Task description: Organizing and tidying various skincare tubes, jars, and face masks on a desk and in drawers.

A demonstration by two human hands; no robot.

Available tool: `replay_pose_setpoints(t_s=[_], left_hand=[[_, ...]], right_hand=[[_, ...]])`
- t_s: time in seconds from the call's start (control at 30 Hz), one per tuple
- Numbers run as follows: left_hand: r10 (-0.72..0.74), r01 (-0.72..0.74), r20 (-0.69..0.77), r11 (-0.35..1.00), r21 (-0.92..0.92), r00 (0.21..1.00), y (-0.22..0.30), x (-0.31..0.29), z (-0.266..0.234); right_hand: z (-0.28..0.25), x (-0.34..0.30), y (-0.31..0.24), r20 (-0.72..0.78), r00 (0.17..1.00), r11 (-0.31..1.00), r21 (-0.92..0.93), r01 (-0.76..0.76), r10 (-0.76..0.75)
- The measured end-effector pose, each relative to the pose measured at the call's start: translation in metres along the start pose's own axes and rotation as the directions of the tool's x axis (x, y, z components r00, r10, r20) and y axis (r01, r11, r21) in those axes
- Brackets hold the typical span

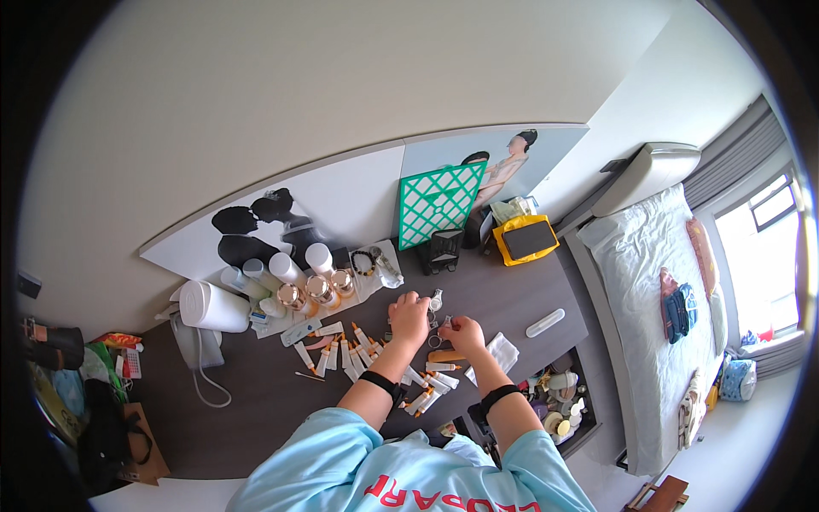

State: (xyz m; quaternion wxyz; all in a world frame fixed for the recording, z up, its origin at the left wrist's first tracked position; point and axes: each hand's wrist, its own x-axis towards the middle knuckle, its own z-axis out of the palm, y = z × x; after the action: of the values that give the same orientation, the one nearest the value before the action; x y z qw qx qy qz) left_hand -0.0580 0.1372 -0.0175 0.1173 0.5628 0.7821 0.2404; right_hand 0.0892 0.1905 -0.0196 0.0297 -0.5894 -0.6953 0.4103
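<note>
My left hand [410, 317] is over the middle of the dark desk, fingers curled down beside a small silver watch-like piece [436, 300]. Close by on the right, my right hand [465, 336] pinches with thumb and finger at a small metallic item too tiny to name. A thin silver ring [435, 341] lies between the hands. Below my right fingers sits a flat tan piece [445, 356]. Several small white tubes with orange caps [364, 343] are scattered beneath and around my forearms. A folded white cloth [495, 357] lies right of my right wrist.
Bottles and gold-capped jars [322, 292] stand at the back left, beside a white cylinder [213, 307] with a cable. Behind are a green lattice panel [441, 203] and a yellow bag [526, 240]. A white oblong case [545, 322] lies right, above an open, filled drawer [559, 403].
</note>
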Motion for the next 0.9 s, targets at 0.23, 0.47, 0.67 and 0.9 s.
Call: replay_pose_setpoints(t_s=[0.23, 0.47, 0.67, 0.9], left_hand=[[-0.121, 0.125, 0.066, 0.990, -0.060, 0.990, -0.006, -0.012, -0.009], [-0.185, 0.214, 0.108, 0.827, -0.520, 0.977, -0.014, -0.012, -0.007], [-0.104, 0.305, 0.287, 0.300, -0.904, 0.952, 0.017, -0.006, -0.022], [-0.109, 0.512, 0.510, -0.015, -0.859, 0.853, 0.015, -0.017, -0.018]], right_hand=[[0.012, 0.001, 0.007, -0.055, 0.998, 0.958, 0.287, -0.019, 0.036], [0.006, -0.011, -0.005, 0.068, 0.997, 0.803, 0.592, -0.076, 0.044], [-0.003, -0.021, -0.028, 0.243, 0.967, 0.495, 0.833, -0.247, 0.073], [-0.023, -0.043, -0.024, 0.210, 0.973, 0.488, 0.862, -0.138, -0.095]])
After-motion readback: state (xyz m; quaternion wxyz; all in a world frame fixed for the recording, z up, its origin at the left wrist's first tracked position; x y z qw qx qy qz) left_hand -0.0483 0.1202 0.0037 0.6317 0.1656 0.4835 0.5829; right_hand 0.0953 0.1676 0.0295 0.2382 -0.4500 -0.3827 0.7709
